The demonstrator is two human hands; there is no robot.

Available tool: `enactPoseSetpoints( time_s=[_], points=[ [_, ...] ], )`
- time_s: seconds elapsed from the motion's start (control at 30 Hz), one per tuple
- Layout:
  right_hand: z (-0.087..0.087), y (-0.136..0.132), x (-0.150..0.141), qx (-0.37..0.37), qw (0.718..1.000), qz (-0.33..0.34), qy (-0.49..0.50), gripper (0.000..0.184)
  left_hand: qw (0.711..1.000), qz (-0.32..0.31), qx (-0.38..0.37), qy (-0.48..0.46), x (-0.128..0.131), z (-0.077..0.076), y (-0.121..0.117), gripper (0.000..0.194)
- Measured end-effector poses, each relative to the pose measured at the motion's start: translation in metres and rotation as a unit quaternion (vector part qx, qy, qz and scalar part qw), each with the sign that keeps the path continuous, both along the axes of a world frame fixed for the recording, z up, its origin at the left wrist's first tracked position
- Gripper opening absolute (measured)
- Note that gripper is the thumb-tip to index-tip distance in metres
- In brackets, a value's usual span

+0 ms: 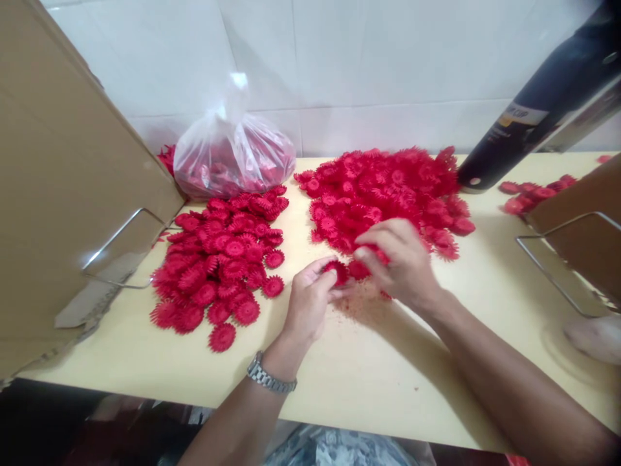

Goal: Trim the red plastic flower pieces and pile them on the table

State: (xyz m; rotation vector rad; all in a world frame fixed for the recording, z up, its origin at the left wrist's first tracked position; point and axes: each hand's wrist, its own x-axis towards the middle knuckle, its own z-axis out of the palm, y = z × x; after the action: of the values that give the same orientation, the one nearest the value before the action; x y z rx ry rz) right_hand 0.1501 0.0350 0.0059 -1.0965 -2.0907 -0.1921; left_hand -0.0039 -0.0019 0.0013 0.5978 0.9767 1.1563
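Note:
My left hand (310, 294), with a metal watch on its wrist, pinches a dark red fringed disc (338, 272), flower-like and round, between thumb and fingers. Just to its right, my right hand (400, 262) is closed with its fingers around another red fringed piece (377, 254); motion blurs it and the fingers partly cover it. Both hands are close together at the near edge of a big heap of red fringed discs (383, 188). To the left lies a second pile of the same discs (223, 259), many of them flat with their round centres showing.
A knotted clear plastic bag (235, 158) of red pieces stands against the tiled wall. Cardboard (72, 168) with a wire handle borders the left; another cardboard piece (582, 226) is at right. A dark cylinder (519, 123) leans behind the heap. Reddish crumbs (361, 307) dot the table.

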Motion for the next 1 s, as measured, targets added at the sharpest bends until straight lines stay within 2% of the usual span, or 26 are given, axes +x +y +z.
enactPoseSetpoints(
  time_s=[0.07, 0.1, 0.17, 0.23, 0.33, 0.43, 0.5, 0.57, 0.67, 0.77, 0.9, 1.0],
  points=[
    [-0.002, -0.007, -0.014, -0.075, 0.990, 0.118, 0.009, 0.009, 0.999, -0.017, 0.025, -0.038, -0.001, -0.003, -0.001, 0.021],
    [-0.003, -0.009, -0.018, -0.117, 0.982, 0.147, 0.019, 0.009, 0.998, -0.030, 0.034, -0.052, -0.002, -0.004, -0.001, 0.020],
    [-0.004, -0.010, -0.022, -0.205, 0.963, 0.161, 0.065, 0.006, 0.996, -0.049, 0.042, -0.061, -0.003, -0.005, -0.002, 0.020],
    [-0.003, -0.007, -0.018, -0.291, 0.933, 0.175, 0.119, 0.006, 0.996, -0.056, 0.037, -0.058, -0.003, -0.005, -0.003, 0.021],
    [-0.003, -0.003, -0.011, -0.359, 0.896, 0.206, 0.160, 0.007, 0.997, -0.055, 0.029, -0.042, -0.004, -0.004, -0.003, 0.021],
    [-0.005, -0.003, -0.011, -0.333, 0.907, 0.204, 0.156, 0.004, 0.998, -0.050, 0.039, -0.025, -0.004, -0.004, -0.002, 0.023],
    [-0.009, -0.006, -0.015, -0.270, 0.934, 0.189, 0.138, 0.002, 0.998, -0.042, 0.050, -0.017, -0.005, -0.004, -0.002, 0.025],
    [-0.015, -0.009, -0.020, -0.197, 0.958, 0.169, 0.118, 0.008, 0.998, -0.038, 0.057, -0.013, -0.004, -0.005, -0.002, 0.028],
    [-0.021, -0.013, -0.026, -0.123, 0.978, 0.142, 0.089, 0.017, 0.997, -0.027, 0.065, 0.002, -0.003, -0.006, -0.002, 0.030],
    [-0.024, -0.015, -0.030, -0.097, 0.987, 0.105, 0.074, 0.018, 0.997, -0.017, 0.074, 0.016, -0.001, -0.006, -0.002, 0.030],
    [-0.020, -0.013, -0.031, -0.099, 0.989, 0.043, 0.100, 0.013, 0.999, -0.002, 0.038, -0.005, 0.001, -0.006, -0.001, 0.025],
    [-0.014, -0.005, -0.019, -0.092, 0.980, -0.053, 0.166, 0.011, 1.000, 0.020, 0.011, -0.015, -0.001, -0.005, 0.000, 0.017]
  ],
)
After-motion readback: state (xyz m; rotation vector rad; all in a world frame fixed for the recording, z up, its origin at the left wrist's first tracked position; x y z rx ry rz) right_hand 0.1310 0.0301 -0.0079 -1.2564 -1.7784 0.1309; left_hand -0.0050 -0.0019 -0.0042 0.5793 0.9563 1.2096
